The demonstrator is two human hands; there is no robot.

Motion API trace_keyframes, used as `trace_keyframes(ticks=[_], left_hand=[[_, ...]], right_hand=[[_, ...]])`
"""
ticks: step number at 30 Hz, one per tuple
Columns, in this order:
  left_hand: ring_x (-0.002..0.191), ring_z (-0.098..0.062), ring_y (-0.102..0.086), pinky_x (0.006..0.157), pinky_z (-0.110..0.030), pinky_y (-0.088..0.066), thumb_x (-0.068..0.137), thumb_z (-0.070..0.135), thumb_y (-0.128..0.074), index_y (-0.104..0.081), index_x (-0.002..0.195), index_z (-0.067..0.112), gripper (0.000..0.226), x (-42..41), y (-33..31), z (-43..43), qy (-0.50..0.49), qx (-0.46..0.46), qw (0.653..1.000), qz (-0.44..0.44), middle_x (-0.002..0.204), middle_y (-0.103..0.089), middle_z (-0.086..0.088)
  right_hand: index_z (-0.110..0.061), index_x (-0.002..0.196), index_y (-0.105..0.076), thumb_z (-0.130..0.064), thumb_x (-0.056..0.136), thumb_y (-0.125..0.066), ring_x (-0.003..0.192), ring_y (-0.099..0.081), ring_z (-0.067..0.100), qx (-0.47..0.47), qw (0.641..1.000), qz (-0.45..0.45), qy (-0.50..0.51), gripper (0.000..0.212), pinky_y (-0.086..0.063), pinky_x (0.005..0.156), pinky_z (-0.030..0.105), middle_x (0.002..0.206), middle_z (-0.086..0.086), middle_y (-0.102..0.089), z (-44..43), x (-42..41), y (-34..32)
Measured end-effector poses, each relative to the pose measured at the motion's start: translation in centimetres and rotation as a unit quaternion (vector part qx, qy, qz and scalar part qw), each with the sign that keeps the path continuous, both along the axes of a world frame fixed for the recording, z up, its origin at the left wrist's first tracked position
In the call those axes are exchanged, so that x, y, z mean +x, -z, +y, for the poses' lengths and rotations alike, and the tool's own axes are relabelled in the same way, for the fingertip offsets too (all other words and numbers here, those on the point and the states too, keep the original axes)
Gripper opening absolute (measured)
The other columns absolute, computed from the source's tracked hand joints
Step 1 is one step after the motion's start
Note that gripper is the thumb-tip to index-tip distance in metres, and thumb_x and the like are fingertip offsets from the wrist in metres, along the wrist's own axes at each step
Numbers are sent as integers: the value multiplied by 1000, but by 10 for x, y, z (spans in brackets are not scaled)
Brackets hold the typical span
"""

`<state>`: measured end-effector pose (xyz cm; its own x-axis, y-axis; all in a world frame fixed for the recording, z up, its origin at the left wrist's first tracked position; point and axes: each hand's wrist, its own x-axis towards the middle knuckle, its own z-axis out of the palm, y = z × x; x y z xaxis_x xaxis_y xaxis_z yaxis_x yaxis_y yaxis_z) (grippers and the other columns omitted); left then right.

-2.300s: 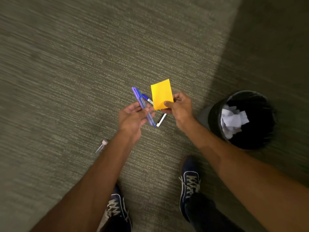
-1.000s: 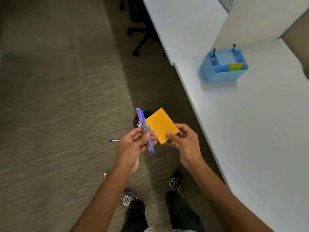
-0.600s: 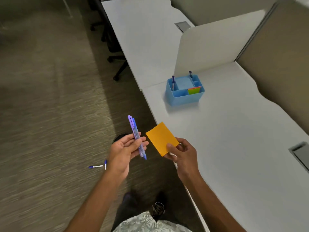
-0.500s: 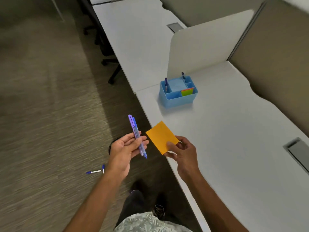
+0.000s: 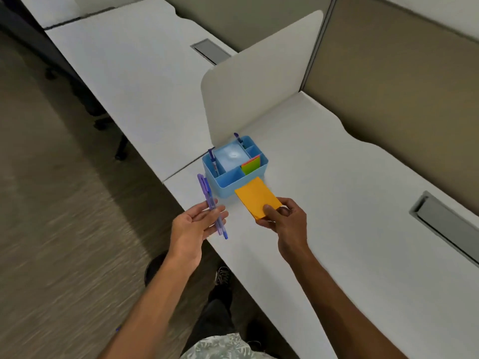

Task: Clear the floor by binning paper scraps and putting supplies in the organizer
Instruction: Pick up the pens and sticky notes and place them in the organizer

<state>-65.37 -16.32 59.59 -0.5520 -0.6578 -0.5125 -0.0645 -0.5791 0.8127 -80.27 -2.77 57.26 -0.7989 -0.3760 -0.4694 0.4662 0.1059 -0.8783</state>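
Two blue pens are sitting in the left hand, its fingers curling round them, at the desk edge. Right hand is pinching an orange sticky-note pad, which is hovering just before the blue organizer standing on the desk.

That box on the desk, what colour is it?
The organizer is light blue, seen clearly in the head view.

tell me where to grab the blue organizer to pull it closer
Probably pinch the near wall of the blue organizer from the desk-edge side, thumb outside, fingers in the front compartment, which looks empty. Standing pens and sticky notes crowd the other sides.
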Motion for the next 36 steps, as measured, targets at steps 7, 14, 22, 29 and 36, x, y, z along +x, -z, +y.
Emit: trace_keyframes(ticks=[7,14,22,29,36], left_hand=[[95,-23,-76,77,-29,-63,88,6,-70,-71,110,13,23,-56,2,-54,36,24,999,-20,103,-79,-10],[97,-23,-76,89,-38,-60,91,9,-68,-71,110,15,21,-80,13,-91,62,34,996,-59,106,-78,-9],[99,-24,-75,82,-34,-63,80,16,-75,-70,117,12,38,-84,21,-116,61,52,994,-73,109,-77,-11],[100,-24,-75,81,-33,-62,67,25,-78,-70,116,13,51,-89,25,-126,65,59,993,-78,111,-76,-11],[98,-23,-76,81,-32,-62,89,9,-69,-65,123,9,35,-95,26,-131,72,68,992,-72,108,-77,-10]], right_hand=[[-16,98,-59,-2,84,-72,52,-73,26,111,991,57,49,23,-56,50,22,67,11,-74,-58,-72,14],[-10,113,-63,-10,80,-73,69,-76,27,267,959,93,28,35,-64,74,37,93,16,-75,-114,-127,49],[-10,119,-59,-16,85,-75,36,-60,-4,332,938,101,-11,38,-45,46,12,57,-12,-57,-150,-141,75],[-8,130,-57,-29,85,-78,94,-74,25,373,918,123,-54,54,-58,78,32,123,12,-68,-167,-141,89],[-10,134,-56,-22,89,-73,103,-71,29,329,938,100,-48,49,-60,81,30,129,13,-65,-166,-140,85]])
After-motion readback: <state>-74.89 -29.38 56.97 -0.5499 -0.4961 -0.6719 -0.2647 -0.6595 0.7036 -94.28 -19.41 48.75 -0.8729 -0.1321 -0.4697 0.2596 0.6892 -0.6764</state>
